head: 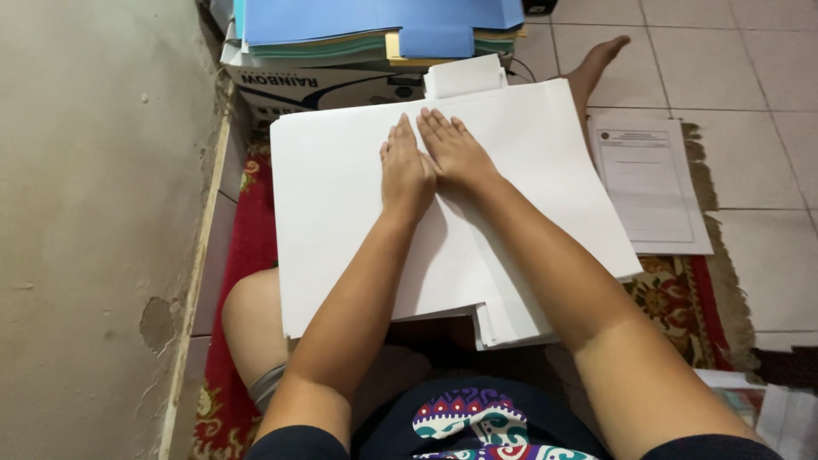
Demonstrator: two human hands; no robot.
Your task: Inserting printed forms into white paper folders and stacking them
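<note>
Head view shows my left hand [406,175] and right hand [454,152] lying open, flat, side by side on the far middle of one broad stack of white paper sheets [341,221] across my lap, one printed white sheet [649,183] lying right.

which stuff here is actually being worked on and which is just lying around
In hand: large white sheet on the white paper stack, pressed flat by left hand and right hand.
Lying about: printed page, blue folders, cardboard box, patterned rug.
</note>
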